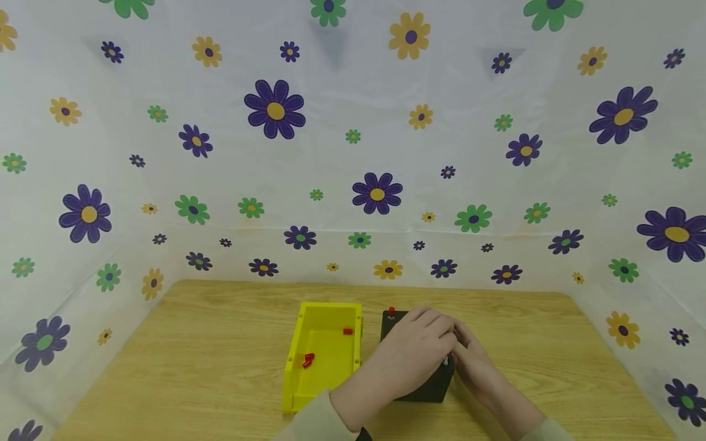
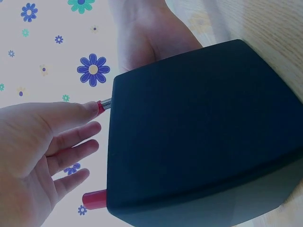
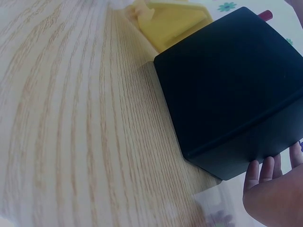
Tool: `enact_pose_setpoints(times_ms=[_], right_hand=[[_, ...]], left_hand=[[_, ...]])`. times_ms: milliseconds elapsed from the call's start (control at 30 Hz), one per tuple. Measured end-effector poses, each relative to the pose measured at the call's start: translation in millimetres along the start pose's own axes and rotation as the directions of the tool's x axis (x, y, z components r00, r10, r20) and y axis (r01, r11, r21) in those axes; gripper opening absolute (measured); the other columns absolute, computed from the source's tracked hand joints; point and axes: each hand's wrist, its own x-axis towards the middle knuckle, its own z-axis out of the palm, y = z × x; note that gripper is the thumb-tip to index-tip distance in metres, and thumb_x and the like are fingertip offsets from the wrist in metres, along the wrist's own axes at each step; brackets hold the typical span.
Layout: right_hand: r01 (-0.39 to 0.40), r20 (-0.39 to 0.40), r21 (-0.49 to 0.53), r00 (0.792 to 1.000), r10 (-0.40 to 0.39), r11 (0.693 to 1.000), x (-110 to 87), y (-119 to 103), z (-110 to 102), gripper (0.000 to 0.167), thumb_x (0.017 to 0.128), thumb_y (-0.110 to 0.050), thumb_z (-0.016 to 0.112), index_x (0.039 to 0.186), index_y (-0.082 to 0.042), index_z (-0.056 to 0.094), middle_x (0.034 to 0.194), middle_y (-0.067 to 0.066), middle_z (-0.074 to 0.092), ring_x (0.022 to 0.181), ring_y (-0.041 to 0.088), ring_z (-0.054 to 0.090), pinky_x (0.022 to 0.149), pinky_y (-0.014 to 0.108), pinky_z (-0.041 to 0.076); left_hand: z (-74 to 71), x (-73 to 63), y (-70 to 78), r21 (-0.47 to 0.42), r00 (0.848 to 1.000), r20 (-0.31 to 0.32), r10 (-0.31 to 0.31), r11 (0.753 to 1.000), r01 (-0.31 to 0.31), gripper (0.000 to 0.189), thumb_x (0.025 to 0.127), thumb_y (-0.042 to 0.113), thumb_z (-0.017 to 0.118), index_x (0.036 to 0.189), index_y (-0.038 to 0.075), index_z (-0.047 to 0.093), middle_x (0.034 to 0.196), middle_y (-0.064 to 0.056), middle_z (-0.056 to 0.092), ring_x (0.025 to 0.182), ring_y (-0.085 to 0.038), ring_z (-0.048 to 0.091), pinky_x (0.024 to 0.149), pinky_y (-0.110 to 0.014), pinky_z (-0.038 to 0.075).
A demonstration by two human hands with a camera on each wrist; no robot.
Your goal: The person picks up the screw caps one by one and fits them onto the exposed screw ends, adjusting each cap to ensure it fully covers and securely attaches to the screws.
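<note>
Right hand (image 3: 277, 191) is touching the side wall of a black box (image 3: 227, 80) with its fingertips, at lower right of view. Box is standing on a wood-grain table (image 3: 80, 118). Red peg (image 3: 266, 15) is projecting past its far edge. Yellow bin (image 3: 176, 21) is showing beyond, partly hidden by the box.

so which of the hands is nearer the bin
Left. The left hand is just right of the bin, over the box; the right hand is farther right, at the box's right side.
</note>
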Motion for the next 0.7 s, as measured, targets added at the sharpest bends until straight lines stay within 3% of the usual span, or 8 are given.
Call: enact_pose_setpoints(times_ms=[267,533,700], right_hand=[[0.010,0.033,0.001,0.999,-0.010,1.000,0.3,1.5,-0.6,0.062,0.113,-0.019,0.046,0.167,-0.007,0.019,0.169,0.016,0.027,0.124,-0.005,0.047,0.102,0.008,0.042],[0.024,0.006,0.020,1.000,-0.024,1.000,1.1,1.8,-0.5,0.058,0.113,-0.020,0.047,0.165,-0.007,0.024,0.157,-0.001,0.039,0.122,-0.010,0.049,0.102,0.009,0.042],[0.025,0.014,0.024,1.000,-0.026,0.999,0.7,1.7,-0.3,0.059,0.113,-0.018,0.046,0.165,-0.006,0.022,0.164,0.007,0.032,0.121,-0.011,0.049,0.102,0.009,0.043]], left_hand=[[2.7,-1.8,1.1,-0.025,1.000,0.019,0.023,0.999,-0.022,0.011,0.099,0.029,0.077,0.109,0.026,0.082,0.112,0.010,0.073,0.115,-0.008,0.066,0.117,-0.026,0.048],[-0.9,-1.2,-0.1,0.015,1.000,-0.005,0.012,1.000,-0.012,0.012,0.099,0.033,0.077,0.109,0.027,0.080,0.113,0.011,0.074,0.114,-0.007,0.066,0.117,-0.027,0.048],[-3.3,-2.3,-0.3,0.013,0.999,-0.025,0.021,1.000,-0.021,0.011,0.099,0.033,0.076,0.107,0.027,0.080,0.111,0.011,0.074,0.113,-0.008,0.066,0.117,-0.028,0.048]])
